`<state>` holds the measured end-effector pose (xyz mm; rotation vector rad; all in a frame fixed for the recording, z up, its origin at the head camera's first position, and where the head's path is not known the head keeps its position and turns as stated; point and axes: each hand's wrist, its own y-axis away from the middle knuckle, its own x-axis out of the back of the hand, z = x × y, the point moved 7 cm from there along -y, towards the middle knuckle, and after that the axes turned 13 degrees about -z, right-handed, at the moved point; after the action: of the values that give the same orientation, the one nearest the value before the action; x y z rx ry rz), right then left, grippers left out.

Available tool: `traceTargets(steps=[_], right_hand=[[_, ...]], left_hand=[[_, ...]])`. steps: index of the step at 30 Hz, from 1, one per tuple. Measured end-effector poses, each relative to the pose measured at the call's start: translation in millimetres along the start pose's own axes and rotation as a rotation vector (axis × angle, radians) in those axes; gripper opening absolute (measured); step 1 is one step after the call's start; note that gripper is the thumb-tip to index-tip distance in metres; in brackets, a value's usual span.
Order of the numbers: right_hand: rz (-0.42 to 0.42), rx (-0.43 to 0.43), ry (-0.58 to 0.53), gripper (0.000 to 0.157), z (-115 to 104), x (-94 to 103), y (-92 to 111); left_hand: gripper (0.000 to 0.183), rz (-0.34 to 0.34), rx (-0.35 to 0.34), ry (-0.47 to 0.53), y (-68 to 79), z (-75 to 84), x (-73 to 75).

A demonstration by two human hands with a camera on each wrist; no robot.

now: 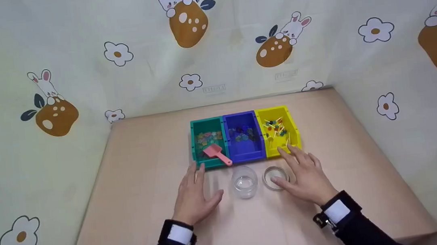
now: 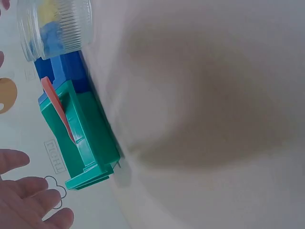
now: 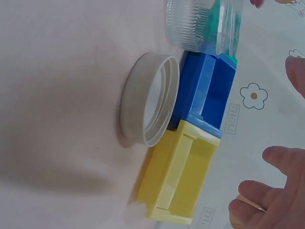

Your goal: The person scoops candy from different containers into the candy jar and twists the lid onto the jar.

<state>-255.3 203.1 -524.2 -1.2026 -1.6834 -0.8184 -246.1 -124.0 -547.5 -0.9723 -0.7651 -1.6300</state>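
My left hand (image 1: 193,196) hovers left of a clear ribbed jar (image 1: 246,192), fingers spread and nothing held. The right hand (image 1: 308,180) is also spread, its thumb overlapping a pale round lid (image 3: 136,105) in the head view. Jar and lid sit side by side on the table between the hands, the lid with its hollow side up. Behind them stand a green bin (image 1: 207,125), a blue bin (image 1: 246,152) and a yellow bin (image 1: 265,117), joined in a row. A pink scoop (image 1: 216,152) leans over the green bin's front edge.
Small pastel pieces (image 1: 208,137) lie in the green bin, bluish translucent pieces (image 1: 244,134) in the blue one. The yellow bin holds small sticks with coloured ends (image 1: 276,126). A beige cloth covers the table (image 1: 142,167); a patterned curtain (image 1: 149,85) surrounds its back and sides.
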Motion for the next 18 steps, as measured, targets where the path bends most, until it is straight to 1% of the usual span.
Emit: traceTargets(steps=[3, 6, 12, 15, 18], right_hand=[[0.0, 0.007, -0.004, 0.093, -4, 3.1, -4], [-0.001, 0.006, -0.022, 0.093, -10, 9.2, -14], [-0.048, -0.042, -0.109, 0.094, -22, 15.6, -40], [-0.078, -0.065, -0.148, 0.094, -27, 13.2, -49], [-0.103, -0.08, -0.167, 0.095, -31, 8.5, -56]], left_hand=[[0.095, 0.0, 0.02, 0.027, -2.7, -4.5, 1.7], [0.089, 0.003, 0.064, 0.078, -10.3, -10.9, 8.4], [0.072, 0.072, 0.162, 0.244, -25.5, -30.8, 21.3], [0.067, 0.095, 0.187, 0.309, -32.8, -39.0, 21.0], [0.066, 0.085, 0.214, 0.357, -39.3, -44.9, 16.3]])
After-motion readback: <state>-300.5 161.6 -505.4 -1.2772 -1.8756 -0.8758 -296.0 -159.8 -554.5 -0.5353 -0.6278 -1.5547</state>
